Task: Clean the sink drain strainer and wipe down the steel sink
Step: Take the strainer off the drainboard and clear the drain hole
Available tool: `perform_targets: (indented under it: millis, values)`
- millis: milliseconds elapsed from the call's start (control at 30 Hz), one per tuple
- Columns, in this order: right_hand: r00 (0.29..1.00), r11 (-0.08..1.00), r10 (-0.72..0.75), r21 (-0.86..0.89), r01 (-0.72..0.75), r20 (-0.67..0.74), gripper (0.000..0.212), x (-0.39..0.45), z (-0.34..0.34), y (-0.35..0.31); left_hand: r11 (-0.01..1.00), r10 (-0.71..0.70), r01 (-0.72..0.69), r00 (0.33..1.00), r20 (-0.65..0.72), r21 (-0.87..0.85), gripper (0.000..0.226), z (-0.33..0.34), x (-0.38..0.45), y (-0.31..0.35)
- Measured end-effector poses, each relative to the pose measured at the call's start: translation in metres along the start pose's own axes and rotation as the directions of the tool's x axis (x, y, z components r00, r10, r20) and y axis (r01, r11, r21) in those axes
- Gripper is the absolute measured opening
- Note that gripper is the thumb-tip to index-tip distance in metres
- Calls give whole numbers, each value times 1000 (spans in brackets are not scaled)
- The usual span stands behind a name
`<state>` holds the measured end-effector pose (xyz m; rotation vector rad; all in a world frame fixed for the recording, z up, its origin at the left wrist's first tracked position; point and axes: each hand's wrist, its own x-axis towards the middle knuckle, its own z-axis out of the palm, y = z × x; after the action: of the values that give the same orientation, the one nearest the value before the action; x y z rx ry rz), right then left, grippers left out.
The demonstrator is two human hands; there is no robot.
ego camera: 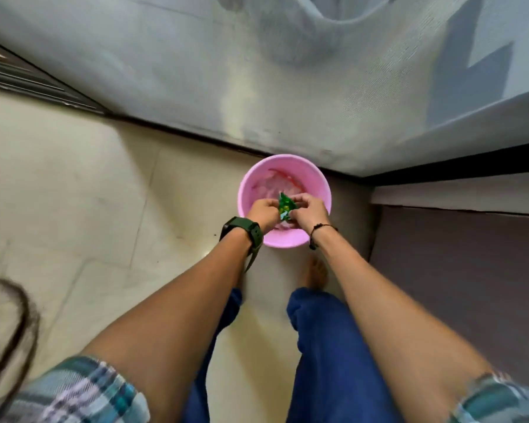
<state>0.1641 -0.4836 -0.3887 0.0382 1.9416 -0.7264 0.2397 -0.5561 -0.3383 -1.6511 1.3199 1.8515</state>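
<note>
A small green wrapper (pixel 285 206) is pinched between both my hands above a pink plastic bin (pixel 248 190) on the floor. My left hand (pixel 264 213), with a dark green watch on the wrist, grips the wrapper's left side. My right hand (pixel 307 210), with a thin black bracelet, grips its right side. Inside the bin lie pale plastic scraps with a red streak. No sink or strainer is in view.
The bin stands on a cream tiled floor (pixel 89 193) against a grey wall (pixel 287 87) with a dark skirting. A dark brown panel (pixel 455 270) fills the right side. My bare foot (pixel 316 274) stands just behind the bin. A dark curved cord (pixel 19 319) lies at the left.
</note>
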Motion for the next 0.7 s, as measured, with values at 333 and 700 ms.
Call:
perform_targets:
  millis: [333,700]
  values:
    - [991,991,13,-137,6,136,64,84,19,41,992,-94,88,994,-64,-85,27,-10,82,-18]
    - [994,981,19,195,2,-105,34,-113,-69,-6,977,138,-141,990,30,160,32,1,-124,45]
